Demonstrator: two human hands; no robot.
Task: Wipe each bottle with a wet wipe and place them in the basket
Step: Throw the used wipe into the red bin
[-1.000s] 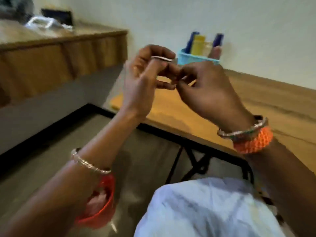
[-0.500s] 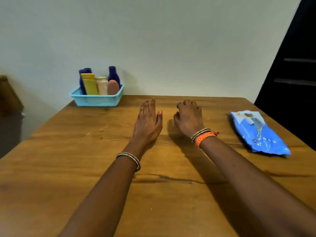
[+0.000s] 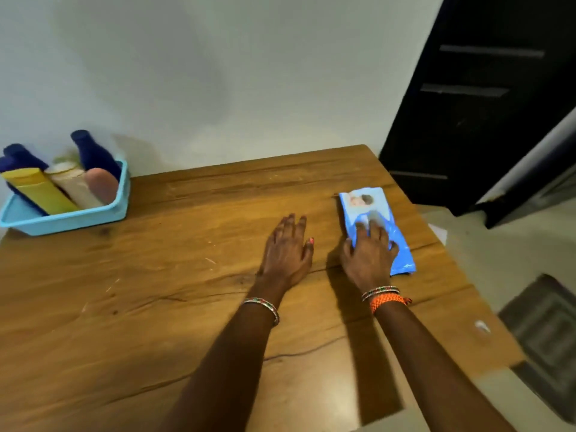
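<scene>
Head view. A wooden tabletop (image 3: pixel 187 291) meets a pale wall (image 3: pixel 249 73) along its far edge. The light-blue basket (image 3: pixel 67 218) sits at the far left corner of the tabletop, close to the wall. Five bottles stand in it, all leaning with their caps up and toward the left: two dark-blue bottles (image 3: pixel 18 157) at the back left, a third dark-blue bottle (image 3: pixel 90 154) at the back right, a yellow tube (image 3: pixel 40 191) in front, a cream bottle (image 3: pixel 74 185) beside it, and a pink bottle (image 3: pixel 103 183) at the right end.

The blue pack of wet wipes (image 3: pixel 374 213) lies flat near the right edge of the tabletop, its long axis running from the near side toward the wall. The right hand (image 3: pixel 369 257) rests on the near half of the pack, fingers fairly straight and spread over it. The left hand (image 3: pixel 288 251) lies flat on bare wood just left of the pack, fingers extended, holding nothing.

A broad stretch of bare wood separates the hands from the basket. Beyond the right edge stands a dark door (image 3: pixel 483 104).
</scene>
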